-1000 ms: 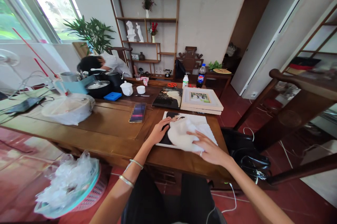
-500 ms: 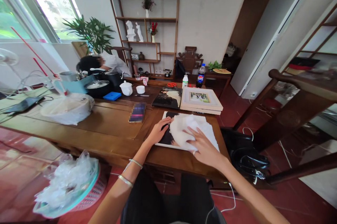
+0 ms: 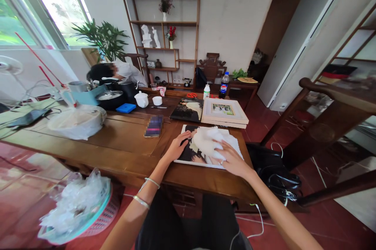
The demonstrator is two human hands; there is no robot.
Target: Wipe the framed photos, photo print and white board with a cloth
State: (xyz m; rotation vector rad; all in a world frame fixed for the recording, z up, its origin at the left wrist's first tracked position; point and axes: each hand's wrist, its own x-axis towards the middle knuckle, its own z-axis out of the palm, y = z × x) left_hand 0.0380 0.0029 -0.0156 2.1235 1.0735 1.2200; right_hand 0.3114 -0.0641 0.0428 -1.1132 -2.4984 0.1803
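A photo print (image 3: pixel 188 152) lies flat on the near right part of the wooden table (image 3: pixel 123 140). My left hand (image 3: pixel 176 146) rests flat on the print's left edge, fingers stretched out. On top of the print, my right hand (image 3: pixel 230 158) presses a crumpled white cloth (image 3: pixel 207 142), fingers spread over the cloth's near side. Two bangles sit on my left wrist.
Behind the print lie a dark photo (image 3: pixel 188 109) and a stacked white frame (image 3: pixel 225 111). A phone (image 3: pixel 153 125) lies left of them. Further left are pots, a covered dish (image 3: pixel 76 121) and a seated person (image 3: pixel 117 70). A basket of plastic (image 3: pixel 76 207) stands on the floor; a black bag (image 3: pixel 273 173) is at right.
My right hand has slid the white cloth away from me across the print, uncovering more of the picture's near part. My left hand has stayed in place.
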